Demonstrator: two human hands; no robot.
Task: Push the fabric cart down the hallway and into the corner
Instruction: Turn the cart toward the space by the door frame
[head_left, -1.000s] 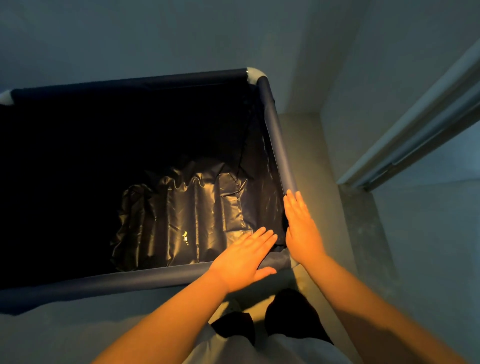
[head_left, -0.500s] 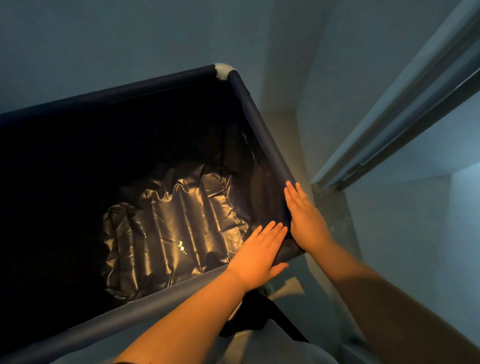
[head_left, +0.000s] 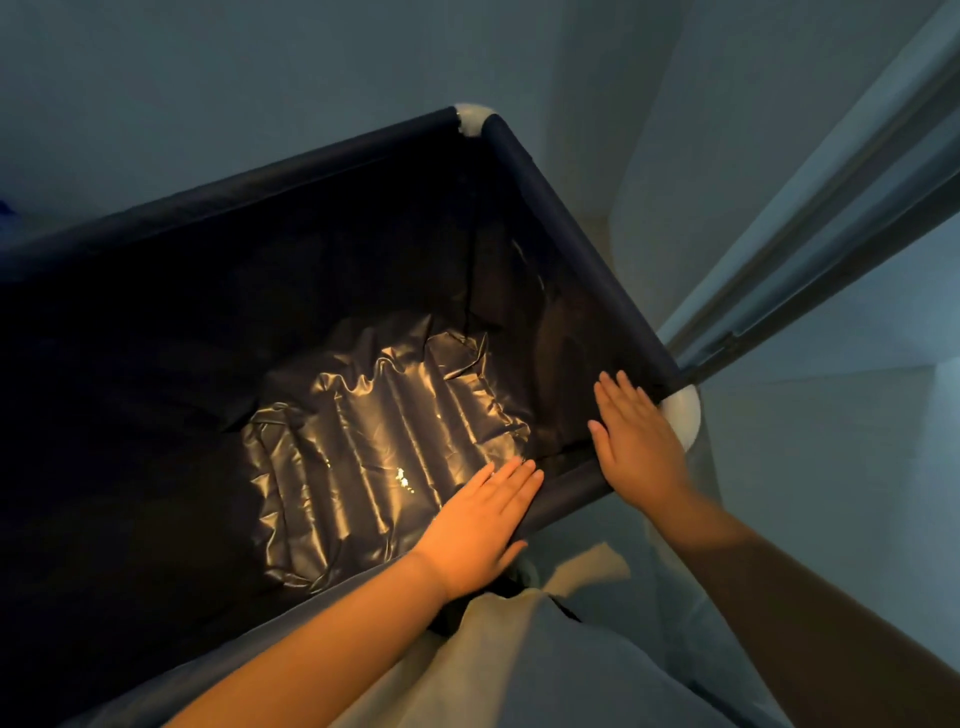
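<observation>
A dark navy fabric cart (head_left: 566, 223) fills the left and middle of the view, with white plastic joints at its far corner (head_left: 470, 120) and near right corner (head_left: 684, 415). A crumpled shiny dark liner (head_left: 374, 457) lies on its bottom. My left hand (head_left: 480, 525) lies flat, fingers extended, on the near rim. My right hand (head_left: 636, 447) rests flat at the near right corner of the rim, beside the white joint. Neither hand wraps around the rim.
Pale walls (head_left: 260, 78) meet in a corner beyond the cart's far end. A door frame (head_left: 810, 228) runs diagonally along the right, close to the cart's right rim. My pale clothing (head_left: 545, 665) shows at the bottom. A strip of floor (head_left: 597, 228) shows by the corner.
The cart has swung, its right rim now nearer the door frame. My right hand slid from the side rim back to the near right corner; the white joint there is now exposed.
</observation>
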